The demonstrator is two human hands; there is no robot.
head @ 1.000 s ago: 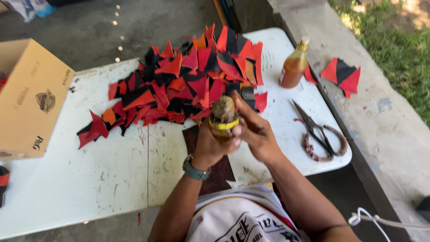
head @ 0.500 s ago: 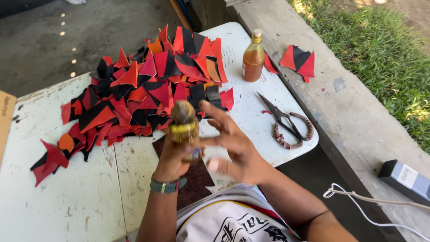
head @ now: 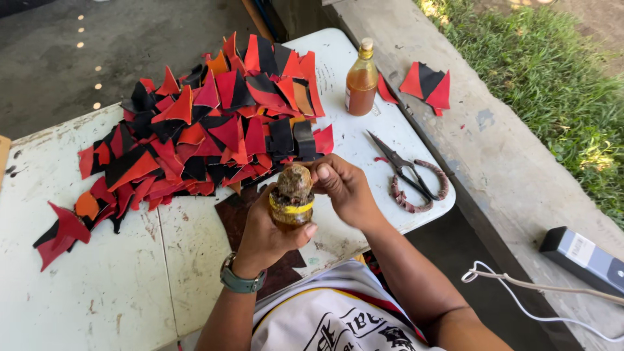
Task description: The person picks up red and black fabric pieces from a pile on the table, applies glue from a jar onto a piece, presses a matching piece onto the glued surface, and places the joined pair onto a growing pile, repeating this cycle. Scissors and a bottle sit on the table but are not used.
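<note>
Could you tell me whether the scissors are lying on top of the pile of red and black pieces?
No, the scissors lie on the bare white table, right of the pile.

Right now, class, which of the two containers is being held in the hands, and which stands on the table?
The small grimy jar with the yellow band is gripped by the left hand, the right hand at its top. The orange bottle stands alone, upright, on the white table.

jar body (head: 290,211): mostly covered by the left hand (head: 263,237); contents not discernible.
jar top: grimed lid partly behind the right hand (head: 344,188) fingertips.
dark box (head: 583,259): cut off at right edge.
white table (head: 84,299): left and lower parts out of frame.
</note>
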